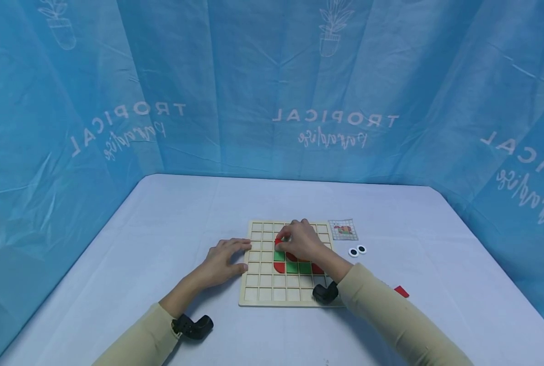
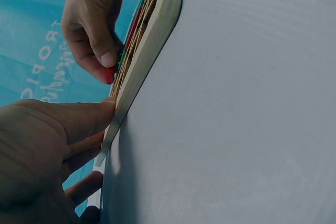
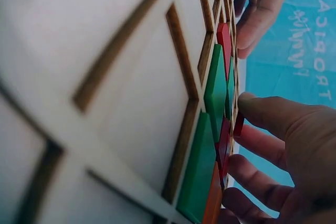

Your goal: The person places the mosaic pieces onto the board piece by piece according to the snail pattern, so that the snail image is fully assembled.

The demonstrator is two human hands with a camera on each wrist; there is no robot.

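Note:
A pale wooden grid board (image 1: 264, 294) lies on the table, its square cells divided by raised strips. My right hand (image 1: 304, 243) is over the upper middle of the board and pinches a small red piece (image 2: 109, 75) between thumb and finger, right at the grid. Beneath that hand, green square pieces (image 1: 292, 267), a rounded red piece (image 1: 279, 267) and an orange piece (image 3: 212, 195) sit in cells; the hand partly hides this group. At the board's left edge, my left hand (image 1: 221, 260) touches the rim with thumb and extended fingers.
A small printed card (image 1: 343, 230) with a coloured figure on a grid lies by the board's upper right corner. Two white discs with black centres (image 1: 353, 252) lie below it. Another red piece (image 1: 402, 292) shows beyond the right sleeve. Blue curtains (image 1: 272, 76) surround the table.

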